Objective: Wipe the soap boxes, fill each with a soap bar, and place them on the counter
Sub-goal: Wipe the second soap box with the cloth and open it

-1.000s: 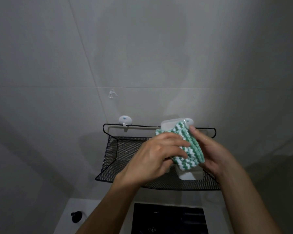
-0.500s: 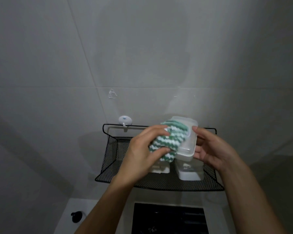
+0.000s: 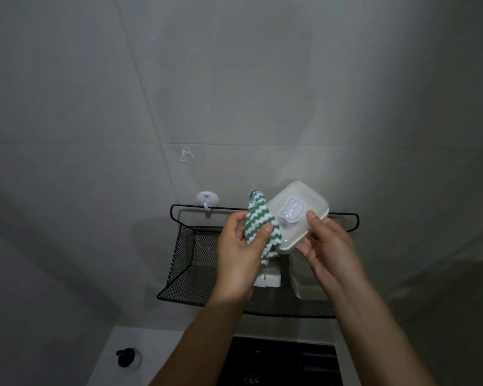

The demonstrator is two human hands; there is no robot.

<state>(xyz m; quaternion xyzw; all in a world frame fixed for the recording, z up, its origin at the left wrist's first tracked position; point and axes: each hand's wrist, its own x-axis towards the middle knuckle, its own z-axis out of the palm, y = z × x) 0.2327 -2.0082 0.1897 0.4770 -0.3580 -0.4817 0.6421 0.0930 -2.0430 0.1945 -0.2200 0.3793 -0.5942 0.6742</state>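
Observation:
My right hand (image 3: 328, 246) holds a translucent white soap box (image 3: 299, 215) by its lower right edge, tilted so its lid with a small label faces me. My left hand (image 3: 240, 254) grips a green-and-white striped cloth (image 3: 260, 228) against the box's left side. Both are held above a black mesh wall shelf (image 3: 187, 263). On the shelf, below my hands, lie a white soap bar or small box (image 3: 267, 278) and another translucent soap box (image 3: 307, 288), both partly hidden by my hands.
A white hook (image 3: 207, 199) is stuck to the tiled wall above the shelf's left end. Below lie a white counter (image 3: 117, 341) with a black round knob (image 3: 126, 358) and a dark basin (image 3: 282, 360).
The cloth slid off the box's face to its left side, uncovering the labelled lid. The box tilted up towards me. My left hand drew back left.

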